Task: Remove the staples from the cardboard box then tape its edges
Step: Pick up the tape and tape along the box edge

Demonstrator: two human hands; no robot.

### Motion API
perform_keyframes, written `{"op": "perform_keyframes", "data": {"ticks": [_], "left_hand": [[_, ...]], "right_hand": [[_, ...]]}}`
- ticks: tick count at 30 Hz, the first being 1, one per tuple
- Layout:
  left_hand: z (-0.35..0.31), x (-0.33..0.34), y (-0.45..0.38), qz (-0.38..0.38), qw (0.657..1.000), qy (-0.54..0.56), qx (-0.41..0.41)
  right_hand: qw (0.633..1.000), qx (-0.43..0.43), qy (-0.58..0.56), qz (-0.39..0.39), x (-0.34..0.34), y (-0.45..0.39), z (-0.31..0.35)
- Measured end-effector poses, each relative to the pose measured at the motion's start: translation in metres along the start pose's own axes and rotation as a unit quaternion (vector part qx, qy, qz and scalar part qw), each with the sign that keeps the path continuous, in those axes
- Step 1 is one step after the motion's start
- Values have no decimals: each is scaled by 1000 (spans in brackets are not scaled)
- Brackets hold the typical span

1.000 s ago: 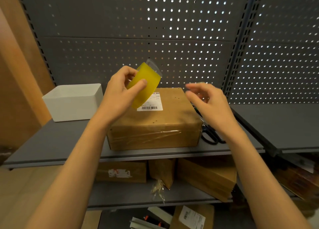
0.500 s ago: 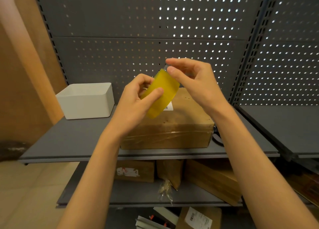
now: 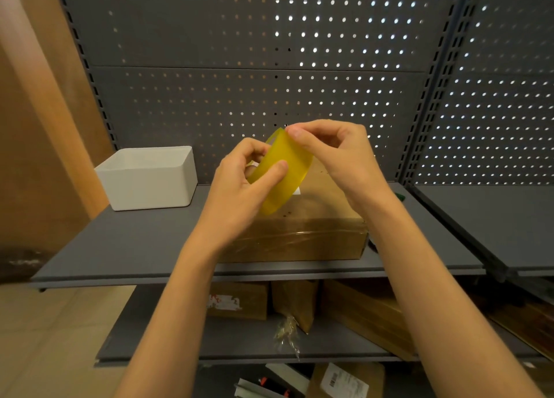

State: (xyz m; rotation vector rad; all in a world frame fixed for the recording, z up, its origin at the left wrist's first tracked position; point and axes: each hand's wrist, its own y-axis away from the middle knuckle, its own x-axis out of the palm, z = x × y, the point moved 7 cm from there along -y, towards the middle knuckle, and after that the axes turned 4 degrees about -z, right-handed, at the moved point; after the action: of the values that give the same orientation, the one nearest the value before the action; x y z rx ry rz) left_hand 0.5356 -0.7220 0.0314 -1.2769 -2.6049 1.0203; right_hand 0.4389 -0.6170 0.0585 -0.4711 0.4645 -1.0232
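Observation:
A brown cardboard box [image 3: 302, 241] lies on the grey shelf [image 3: 135, 247], its front face wrapped in clear tape. Above it I hold a yellow roll of tape [image 3: 283, 172]. My left hand [image 3: 242, 187] grips the roll, thumb on its outer face and fingers through the core. My right hand [image 3: 332, 154] pinches at the roll's upper edge with thumb and forefinger. The roll and my hands hide most of the box's top and its label.
A white open bin [image 3: 148, 178] stands on the shelf to the left of the box. Perforated grey panels form the back wall. The lower shelf [image 3: 186, 346] carries several cardboard boxes and a plastic scrap. A second shelf [image 3: 491, 217] adjoins at the right.
My right hand came in from the right and up to the roll, and now pinches its upper edge. My view has shifted left, so the scissors to the right of the box are hidden.

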Motion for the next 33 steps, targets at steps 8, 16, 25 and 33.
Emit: {"op": "perform_keyframes", "data": {"ticks": [8, 16, 25, 33], "left_hand": [[0, 4, 16, 34, 996, 63, -55], [-5, 6, 26, 55, 985, 138, -85], [1, -7, 22, 8, 978, 118, -172], [5, -21, 37, 23, 973, 127, -189]], "right_hand": [[999, 28, -15, -28, 11, 1, -10], [993, -24, 4, -115, 17, 9, -3], [930, -267, 132, -214, 21, 33, 49], [975, -172, 96, -106, 27, 13, 48]]}}
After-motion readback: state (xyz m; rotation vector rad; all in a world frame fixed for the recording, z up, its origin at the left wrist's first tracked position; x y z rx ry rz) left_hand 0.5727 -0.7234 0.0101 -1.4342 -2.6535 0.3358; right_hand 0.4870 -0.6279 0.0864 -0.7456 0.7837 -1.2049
